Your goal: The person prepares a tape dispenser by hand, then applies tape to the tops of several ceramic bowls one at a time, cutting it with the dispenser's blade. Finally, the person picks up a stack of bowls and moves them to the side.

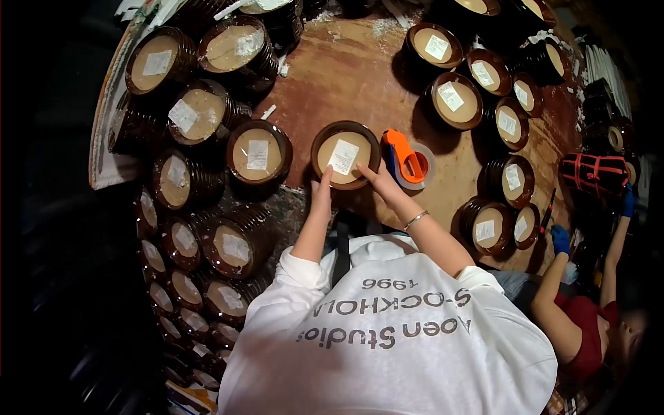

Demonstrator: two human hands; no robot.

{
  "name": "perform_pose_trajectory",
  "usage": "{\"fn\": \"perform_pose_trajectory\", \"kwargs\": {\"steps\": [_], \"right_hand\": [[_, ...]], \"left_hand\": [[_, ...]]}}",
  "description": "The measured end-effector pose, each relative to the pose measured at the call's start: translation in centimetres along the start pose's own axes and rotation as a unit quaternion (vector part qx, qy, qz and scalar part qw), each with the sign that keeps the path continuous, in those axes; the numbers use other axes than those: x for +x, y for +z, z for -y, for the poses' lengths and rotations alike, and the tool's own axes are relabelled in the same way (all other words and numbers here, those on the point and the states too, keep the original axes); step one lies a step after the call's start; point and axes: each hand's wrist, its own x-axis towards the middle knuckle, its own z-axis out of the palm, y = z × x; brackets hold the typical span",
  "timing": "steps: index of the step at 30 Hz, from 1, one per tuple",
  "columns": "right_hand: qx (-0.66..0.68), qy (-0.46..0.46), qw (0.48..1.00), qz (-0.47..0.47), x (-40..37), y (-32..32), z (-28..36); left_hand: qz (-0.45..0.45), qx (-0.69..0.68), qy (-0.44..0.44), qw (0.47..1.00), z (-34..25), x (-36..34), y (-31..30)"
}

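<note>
A brown-rimmed bowl (326, 151) with a tan inside stands in front of me near the table edge. A white printed slip of paper (344, 156) lies in it. My left hand (321, 185) clasps the near left side, its thumb over the rim by the slip. On the near right side my right hand (379, 180) grips the same bowl, thumb also inside the rim; the other fingers of both hands are mostly hidden below. Just right of the bowl lies an orange and blue tape dispenser (413, 164) with a roll of tape.
Stacked brown bowls with paper slips crowd the left, including a nearby stack (238, 153). More stacks (444, 97) stand along the right of the wooden table (346, 76). At far right a person (577, 318) in blue gloves works beside a red-strapped dark bundle (593, 173).
</note>
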Motion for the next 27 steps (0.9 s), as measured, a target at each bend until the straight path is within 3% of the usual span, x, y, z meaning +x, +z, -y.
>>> {"fn": "perform_pose_trajectory", "kwargs": {"steps": [2, 3, 4, 5, 6, 8, 9, 11, 14, 15, 18, 22, 24, 26, 27], "right_hand": [[-0.033, -0.014, 0.999, -0.028, -0.2, -0.8, 0.1], [-0.136, -0.015, 0.99, -0.044, -1.3, -1.4, 1.5], [-0.237, -0.016, 0.97, -0.06, -2.2, -2.2, 2.4], [-0.309, -0.139, 0.93, -0.141, -2.3, -3.5, 0.7], [-0.38, -0.157, 0.896, -0.166, -2.9, -4.8, 0.9], [-0.487, -0.176, 0.833, -0.193, -3.1, -6.3, -0.5], [-0.485, -0.178, 0.833, -0.196, -3.0, -6.3, -1.2], [-0.575, -0.173, 0.78, -0.176, -2.4, -6.1, -2.4], [-0.567, -0.115, 0.791, -0.197, -1.4, -5.2, -2.5], [-0.566, -0.108, 0.792, -0.202, -0.9, -5.5, -2.7], [-0.599, -0.096, 0.765, -0.215, 0.2, -6.0, -2.9], [-0.569, -0.097, 0.791, -0.204, -0.1, -6.8, -2.6], [-0.488, -0.05, 0.85, -0.191, -0.7, -7.6, -1.9], [-0.408, -0.123, 0.885, -0.186, -0.7, -10.1, -1.7], [-0.232, -0.101, 0.957, -0.141, -1.0, -11.1, -0.9]], "left_hand": [[-0.022, 0.0, 0.001, 1.0, -0.6, -0.4, 0.4], [-0.052, 0.044, 0.04, 0.997, -0.9, -0.5, 0.5], [-0.003, 0.071, 0.132, 0.989, -1.0, -0.3, 0.0], [-0.049, 0.114, 0.141, 0.982, -1.0, -0.4, -0.3], [-0.096, 0.155, 0.152, 0.971, -1.5, -0.7, 0.0], [-0.074, 0.173, 0.175, 0.966, -1.8, -0.6, 0.0], [-0.058, 0.188, 0.17, 0.966, -2.5, -0.8, 0.7], [0.006, 0.195, 0.175, 0.965, -3.1, 1.1, 0.8], [-0.032, 0.213, 0.131, 0.968, -4.3, 1.9, 1.6], [-0.048, 0.162, 0.096, 0.981, -4.4, 2.5, 1.6], [0.011, 0.165, 0.101, 0.981, -4.3, 2.9, 1.0], [-0.022, 0.178, 0.107, 0.978, -3.6, 2.4, 1.3], [-0.001, 0.163, 0.116, 0.98, -2.9, 1.5, 1.2], [-0.021, 0.133, 0.1, 0.986, -1.9, 1.2, 0.9], [0.009, 0.112, 0.104, 0.988, -2.1, 0.3, 1.1]]}}
